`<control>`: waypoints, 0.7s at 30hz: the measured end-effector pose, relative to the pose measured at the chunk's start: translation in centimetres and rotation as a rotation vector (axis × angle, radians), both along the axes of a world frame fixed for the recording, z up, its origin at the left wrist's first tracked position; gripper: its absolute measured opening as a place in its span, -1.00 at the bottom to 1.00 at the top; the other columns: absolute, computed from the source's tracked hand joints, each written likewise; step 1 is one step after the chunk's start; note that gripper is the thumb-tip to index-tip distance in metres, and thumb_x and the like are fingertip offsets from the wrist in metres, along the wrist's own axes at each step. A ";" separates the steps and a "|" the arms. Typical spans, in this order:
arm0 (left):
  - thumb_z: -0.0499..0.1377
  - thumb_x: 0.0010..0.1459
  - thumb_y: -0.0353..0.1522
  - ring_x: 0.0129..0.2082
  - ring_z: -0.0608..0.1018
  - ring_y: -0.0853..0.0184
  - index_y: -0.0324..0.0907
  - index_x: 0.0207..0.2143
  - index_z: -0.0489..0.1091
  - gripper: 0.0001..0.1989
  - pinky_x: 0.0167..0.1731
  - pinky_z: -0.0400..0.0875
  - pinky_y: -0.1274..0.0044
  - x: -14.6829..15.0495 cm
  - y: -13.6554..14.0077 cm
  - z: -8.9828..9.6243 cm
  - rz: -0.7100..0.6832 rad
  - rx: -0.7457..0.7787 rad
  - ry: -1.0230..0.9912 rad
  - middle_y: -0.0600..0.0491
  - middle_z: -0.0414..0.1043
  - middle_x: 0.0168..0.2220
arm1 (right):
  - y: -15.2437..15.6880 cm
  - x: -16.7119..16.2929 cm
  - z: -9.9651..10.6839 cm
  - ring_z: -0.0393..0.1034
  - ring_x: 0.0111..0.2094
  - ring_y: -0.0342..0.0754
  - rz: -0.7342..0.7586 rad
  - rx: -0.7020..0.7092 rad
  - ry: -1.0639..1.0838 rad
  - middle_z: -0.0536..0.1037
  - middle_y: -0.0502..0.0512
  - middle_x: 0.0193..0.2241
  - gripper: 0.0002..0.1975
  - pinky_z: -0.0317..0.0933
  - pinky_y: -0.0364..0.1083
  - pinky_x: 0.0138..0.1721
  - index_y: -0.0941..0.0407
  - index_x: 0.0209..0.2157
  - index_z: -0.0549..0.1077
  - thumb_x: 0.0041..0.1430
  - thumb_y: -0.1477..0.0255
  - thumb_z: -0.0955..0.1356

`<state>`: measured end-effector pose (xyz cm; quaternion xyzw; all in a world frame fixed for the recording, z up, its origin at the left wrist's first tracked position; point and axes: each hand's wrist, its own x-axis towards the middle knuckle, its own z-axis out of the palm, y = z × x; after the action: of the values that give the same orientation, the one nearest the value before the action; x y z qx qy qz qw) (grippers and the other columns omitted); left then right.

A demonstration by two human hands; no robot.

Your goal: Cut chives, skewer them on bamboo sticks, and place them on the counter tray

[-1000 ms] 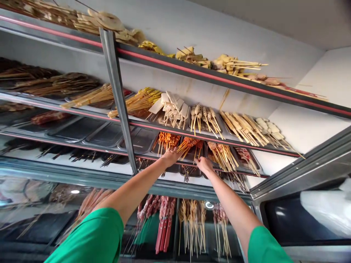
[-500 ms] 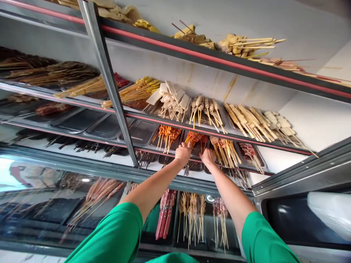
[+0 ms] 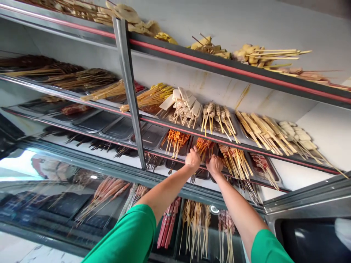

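Note:
Both arms reach into a shelved cabinet, to a tray of orange-red meat skewers (image 3: 203, 144) on the lower shelf. My left hand (image 3: 193, 157) is curled at the tray's front left side, thumb up, covering some skewer ends. At the front right side my right hand (image 3: 214, 165) is closed, with its knuckles toward me. What lies inside the fingers of either hand is hidden. Left of the hands is a tray of orange skewers (image 3: 177, 139); on the right lie pale meat skewers (image 3: 236, 160) with long sticks pointing toward me.
A metal post (image 3: 129, 87) stands left of the hands. Overhead runs a shelf edge with a red strip (image 3: 233, 68). White slab skewers (image 3: 185, 106) and flat tan skewers (image 3: 264, 129) fill the middle shelf. Below, a glass-fronted case holds red skewers (image 3: 168, 226).
The view has shifted, so the shelves sit further right and lower in the picture. Both hands stay at the same tray, with the right hand slightly turned.

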<state>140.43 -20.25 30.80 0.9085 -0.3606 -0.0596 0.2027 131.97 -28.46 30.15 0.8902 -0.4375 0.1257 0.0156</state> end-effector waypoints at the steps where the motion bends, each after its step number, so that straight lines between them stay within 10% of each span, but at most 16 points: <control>1: -0.27 0.22 -0.51 -0.15 0.50 0.16 -0.43 0.27 -0.15 -0.45 -0.24 0.43 0.44 -0.9 -0.6 -0.1 0.026 -0.021 0.020 -0.37 0.23 -0.05 | -0.4 -0.1 0.1 0.37 -0.04 0.11 0.015 -0.010 0.046 0.50 0.35 -0.16 -0.70 0.17 -0.03 -0.01 0.30 -0.16 0.44 0.16 0.41 0.25; 6: -0.20 0.21 -0.45 -0.15 0.47 0.11 -0.50 0.28 -0.24 -0.40 -0.28 0.41 0.39 -4.2 -3.6 0.0 0.054 -0.028 0.041 -0.42 0.23 -0.08 | -3.1 -0.6 1.3 0.40 -0.06 0.11 -0.006 0.096 0.219 0.49 0.43 -0.13 -0.67 0.22 -0.01 -0.09 0.33 -0.15 0.47 0.17 0.64 0.15; 21: -0.01 0.13 -0.14 0.00 0.39 0.04 -0.52 0.25 -0.17 -0.19 -0.06 0.30 0.38 -2.9 -2.0 -0.9 -0.129 -0.136 0.093 -0.37 0.22 0.03 | -3.6 -1.0 2.1 0.40 -0.05 0.06 -0.050 0.283 0.165 0.52 0.31 -0.11 -0.62 0.22 -0.10 -0.12 0.21 -0.10 0.49 0.25 0.43 0.14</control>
<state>137.51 -22.22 29.91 0.8637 -0.4119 -0.0900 0.2761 130.92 -32.11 32.22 0.8796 -0.4702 -0.0114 -0.0710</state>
